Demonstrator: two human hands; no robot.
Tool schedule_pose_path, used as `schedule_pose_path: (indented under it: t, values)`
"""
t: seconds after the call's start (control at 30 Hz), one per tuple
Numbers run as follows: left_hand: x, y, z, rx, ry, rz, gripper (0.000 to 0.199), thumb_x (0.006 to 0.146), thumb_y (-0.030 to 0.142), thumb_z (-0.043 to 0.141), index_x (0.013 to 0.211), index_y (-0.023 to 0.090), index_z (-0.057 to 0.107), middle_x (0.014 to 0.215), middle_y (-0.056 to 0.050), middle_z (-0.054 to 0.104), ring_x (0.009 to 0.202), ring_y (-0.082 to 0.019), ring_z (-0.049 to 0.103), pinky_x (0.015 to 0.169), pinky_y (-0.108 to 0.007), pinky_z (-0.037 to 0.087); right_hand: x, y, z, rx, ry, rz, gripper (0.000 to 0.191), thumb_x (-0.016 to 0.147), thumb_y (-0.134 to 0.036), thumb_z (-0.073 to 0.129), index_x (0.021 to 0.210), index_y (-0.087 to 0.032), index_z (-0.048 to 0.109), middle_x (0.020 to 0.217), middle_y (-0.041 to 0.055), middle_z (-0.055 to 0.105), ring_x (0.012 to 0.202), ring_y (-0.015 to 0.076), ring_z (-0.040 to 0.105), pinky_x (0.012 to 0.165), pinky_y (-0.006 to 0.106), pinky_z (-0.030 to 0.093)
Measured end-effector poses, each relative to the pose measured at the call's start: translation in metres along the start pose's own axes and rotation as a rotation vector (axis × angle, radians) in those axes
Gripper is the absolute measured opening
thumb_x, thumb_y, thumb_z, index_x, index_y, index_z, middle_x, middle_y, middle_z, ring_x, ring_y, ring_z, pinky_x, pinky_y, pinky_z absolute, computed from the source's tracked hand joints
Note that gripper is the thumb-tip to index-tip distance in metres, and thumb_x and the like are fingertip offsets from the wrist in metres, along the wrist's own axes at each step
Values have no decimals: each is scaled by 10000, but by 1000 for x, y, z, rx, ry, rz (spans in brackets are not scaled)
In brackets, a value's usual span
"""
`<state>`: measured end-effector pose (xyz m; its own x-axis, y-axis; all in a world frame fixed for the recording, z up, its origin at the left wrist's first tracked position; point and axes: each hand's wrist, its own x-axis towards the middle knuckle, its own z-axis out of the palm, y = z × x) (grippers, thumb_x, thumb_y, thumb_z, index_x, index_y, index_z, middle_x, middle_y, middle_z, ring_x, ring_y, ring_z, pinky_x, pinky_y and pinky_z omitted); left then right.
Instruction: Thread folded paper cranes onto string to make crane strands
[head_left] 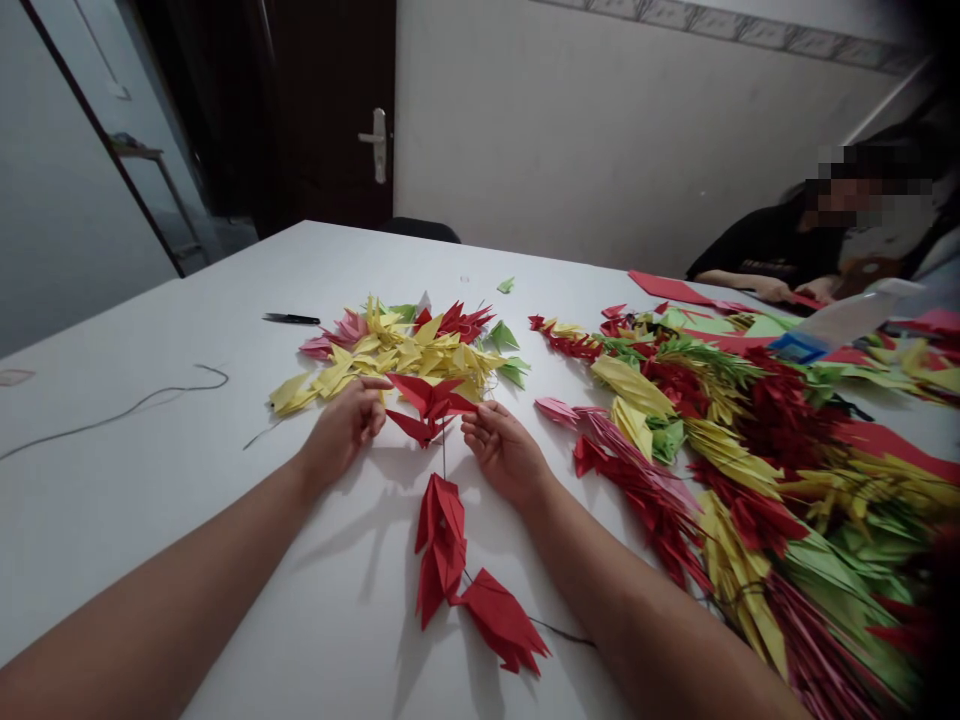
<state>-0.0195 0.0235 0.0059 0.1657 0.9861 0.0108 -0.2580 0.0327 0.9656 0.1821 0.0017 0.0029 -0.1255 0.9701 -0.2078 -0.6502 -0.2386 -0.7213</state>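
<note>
A red origami crane (pixel 429 400) is spread between my two hands above the table, its wings out to the sides. My left hand (pixel 355 415) has its fingers closed at the crane's left wing. On the other side, my right hand (pixel 501 448) pinches the right wing tip between thumb and finger. A dark string (pixel 444 455) runs down from this crane to a stack of red folded cranes (pixel 441 545). Closer to me, more red cranes (pixel 506 620) lie on the same string, which passes under my right forearm.
Behind my hands lies a pile of yellow, red, pink and green cranes (pixel 420 345). Strung cranes in several colours (pixel 720 430) cover the table's right side. A black pen-like tool (pixel 292 319) and a loose cord (pixel 150 398) lie left. A co-worker (pixel 780 245) sits far right, handling red paper.
</note>
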Motion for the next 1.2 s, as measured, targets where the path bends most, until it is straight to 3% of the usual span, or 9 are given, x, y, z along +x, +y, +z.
schedule_pose_path:
  t: [0.1, 0.2, 0.4, 0.53, 0.67, 0.8, 0.93, 1.07, 1.2]
  values:
    - [-7, -4, 9, 386, -46, 13, 380, 720, 400, 601, 1013, 186, 487, 442, 87, 400, 383, -69, 333, 398, -174, 221, 1, 0, 0, -5, -24, 7, 219, 668, -157, 673, 733, -166, 465, 642, -8, 648, 577, 86, 632, 510, 114, 520]
    - [-11, -4, 15, 664, -49, 20, 406, 718, 520, 581, 936, 180, 542, 459, 62, 461, 402, -84, 387, 403, -190, 258, 1, 0, 0, 3, -43, 10, 208, 669, -146, 667, 731, -161, 469, 640, 2, 652, 563, 92, 631, 505, 119, 522]
    - [-9, -4, 15, 783, -60, 61, 394, 782, 548, 466, 753, 168, 566, 569, 16, 598, 440, -99, 479, 449, -201, 346, 2, 1, -2, 15, -71, 10, 205, 662, -130, 669, 733, -151, 478, 641, 24, 654, 559, 110, 633, 489, 129, 520]
    - [-9, -6, 13, 870, 63, 199, 311, 781, 459, 496, 748, 164, 587, 640, 2, 628, 574, -130, 563, 533, -208, 396, 2, 1, -4, 22, -94, 4, 249, 626, -149, 705, 729, -152, 479, 653, 27, 657, 575, 113, 635, 495, 135, 521]
    - [-9, -5, 9, 1025, 254, 338, 187, 727, 332, 562, 801, 166, 608, 659, 4, 629, 569, -137, 560, 538, -224, 393, 1, 3, -4, -19, -133, -8, 287, 604, -199, 732, 734, -154, 480, 663, 22, 656, 596, 110, 636, 516, 140, 522]
    - [-7, -4, 2, 1031, 304, 438, 190, 721, 243, 549, 884, 173, 617, 791, -11, 657, 676, -144, 593, 629, -230, 435, 0, 6, -2, -215, -200, -16, 324, 593, -265, 741, 757, -140, 490, 671, 31, 648, 563, 100, 614, 507, 156, 505]
    - [-4, -3, -7, 1040, 284, 439, 183, 767, 255, 515, 898, 188, 623, 865, -15, 659, 741, -151, 599, 685, -247, 451, 1, 10, 2, -420, -202, -25, 352, 606, -339, 701, 768, -150, 453, 622, -10, 605, 394, 60, 495, 336, 134, 335]
    - [-1, -3, -11, 1220, 285, 490, 203, 773, 194, 477, 904, 168, 630, 909, -48, 623, 802, -178, 585, 707, -270, 458, 1, 14, 6, -577, -190, -52, 323, 648, -388, 613, 799, -170, 430, 563, -61, 521, 327, 32, 346, 329, 156, 230]
    - [3, -8, -12, 1412, 314, 509, 316, 778, 156, 439, 1039, 129, 616, 1038, -107, 546, 822, -203, 577, 720, -298, 475, -3, 17, 5, -928, -65, -297, 278, 720, -404, 541, 852, -171, 467, 498, -75, 403, 418, 54, 334, 411, 174, 254]
